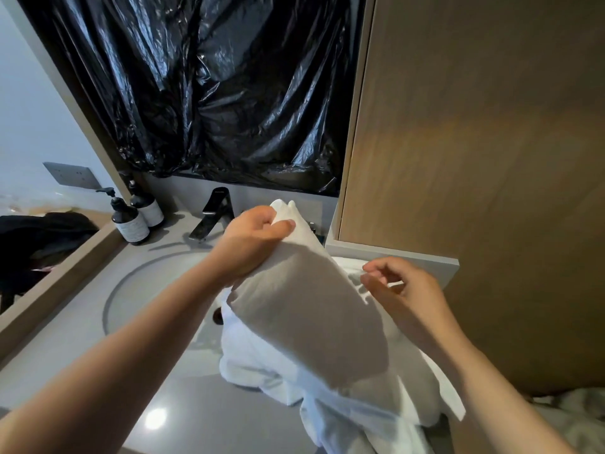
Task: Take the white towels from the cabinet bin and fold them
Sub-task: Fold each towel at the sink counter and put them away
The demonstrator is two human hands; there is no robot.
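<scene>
A white towel (311,306) hangs in the air over the right part of the counter (196,404). It slopes from a raised far corner down towards the near right. The left hand (255,240) reaches in from the near left with the forearm stretched out. Its fingers and thumb are curled tight on that top corner, and a tuft of cloth sticks out above the fist.

The right hand (406,290) hovers at the towel's right edge. Its fingers are loosely bent and its thumb and forefinger are close together. Whether they actually pinch the cloth cannot be told.

Under the held towel a rumpled heap of white towels (252,358) lies on the counter, spilling over the right rim of the round basin (131,290) and hiding part of it. A grey ledge (425,262) lies just beyond the right hand, below a tall wooden cabinet door (474,158).

At the far side of the basin stands a black tap (214,217), with two dark pump bottles (129,221) to its left. Black plastic sheeting (229,93) covers the wall above them. On the far left are a grey wall plate (70,175) and a dark cloth (42,231).
</scene>
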